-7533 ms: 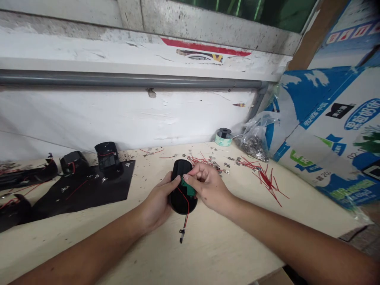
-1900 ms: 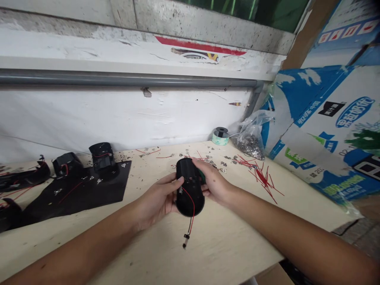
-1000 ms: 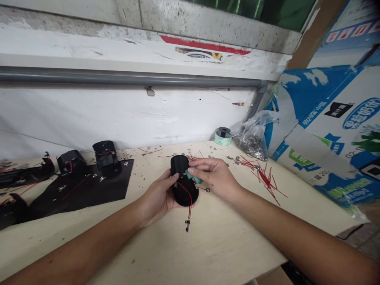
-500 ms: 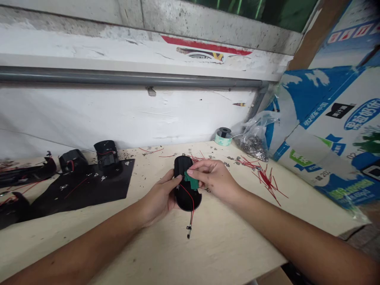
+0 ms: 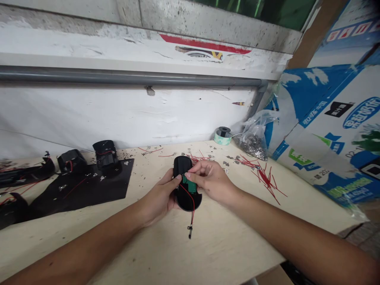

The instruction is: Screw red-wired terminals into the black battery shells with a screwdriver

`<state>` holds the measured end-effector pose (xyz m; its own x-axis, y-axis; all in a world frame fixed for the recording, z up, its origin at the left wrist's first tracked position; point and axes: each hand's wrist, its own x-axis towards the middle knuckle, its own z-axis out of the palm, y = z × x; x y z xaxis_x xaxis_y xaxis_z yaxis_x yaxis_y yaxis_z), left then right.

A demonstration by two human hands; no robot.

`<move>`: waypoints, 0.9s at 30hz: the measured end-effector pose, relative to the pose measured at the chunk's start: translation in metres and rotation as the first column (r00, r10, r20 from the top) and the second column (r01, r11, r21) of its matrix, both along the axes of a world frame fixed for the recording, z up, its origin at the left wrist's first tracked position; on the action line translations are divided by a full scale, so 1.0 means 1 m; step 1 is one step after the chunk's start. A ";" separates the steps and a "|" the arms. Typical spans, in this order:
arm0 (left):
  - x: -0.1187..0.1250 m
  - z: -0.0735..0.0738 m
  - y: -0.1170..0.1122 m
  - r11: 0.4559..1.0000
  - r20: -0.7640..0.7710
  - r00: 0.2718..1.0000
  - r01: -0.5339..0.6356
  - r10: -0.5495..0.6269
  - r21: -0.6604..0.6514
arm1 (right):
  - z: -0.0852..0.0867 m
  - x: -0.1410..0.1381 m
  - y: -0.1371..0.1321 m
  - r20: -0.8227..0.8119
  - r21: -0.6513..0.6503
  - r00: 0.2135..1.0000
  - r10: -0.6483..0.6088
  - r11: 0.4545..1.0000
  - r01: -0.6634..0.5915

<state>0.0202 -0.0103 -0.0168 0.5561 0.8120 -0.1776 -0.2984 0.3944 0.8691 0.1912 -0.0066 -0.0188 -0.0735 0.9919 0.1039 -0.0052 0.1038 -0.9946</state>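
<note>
A black plastic oval housing (image 5: pixel 190 202) sits in the person's left hand (image 5: pixel 158 198), upright on its long axis, over the middle of the pale wooden surface (image 5: pixel 208 253); whether it touches the wood is hard to tell. That hand's grip is closed around the housing, its thumb lying across the top. A small green circuit board (image 5: pixel 189 184) lies against the housing's face, and the fingertips (image 5: pixel 186 174) of the right hand (image 5: pixel 210 180) pinch it, so that grip is closed on the board. A thin red wire (image 5: pixel 187 194) runs down the housing and past its lower end to a small metal terminal (image 5: pixel 190 231).

Behind the housing, red wire clippings (image 5: pixel 196 159) and loose metal tabs (image 5: pixel 227 163) lie scattered. Further right of it are a larger tangle of red wires (image 5: pixel 265 178), a plastic bag of metal parts (image 5: pixel 252 142) and a small wire spool (image 5: pixel 222 135). To its left, a black mat (image 5: pixel 89 190) lies under similar black housings (image 5: pixel 105 155).
</note>
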 end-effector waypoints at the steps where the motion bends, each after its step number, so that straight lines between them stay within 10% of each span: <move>1: 0.000 0.000 0.000 1.000 -0.007 1.000 -0.001 0.001 -0.001 | -0.001 0.000 0.000 -0.002 0.003 1.000 0.002 1.000 -0.002; 19: 0.002 0.002 -0.002 1.000 -0.062 0.998 -0.015 0.016 0.017 | -0.001 -0.001 -0.001 0.001 0.015 1.000 0.010 1.000 -0.010; 27: -0.001 0.007 0.000 0.999 -0.024 1.000 -0.002 0.001 -0.051 | 0.005 0.008 0.005 -0.237 0.011 0.971 -0.026 1.000 0.030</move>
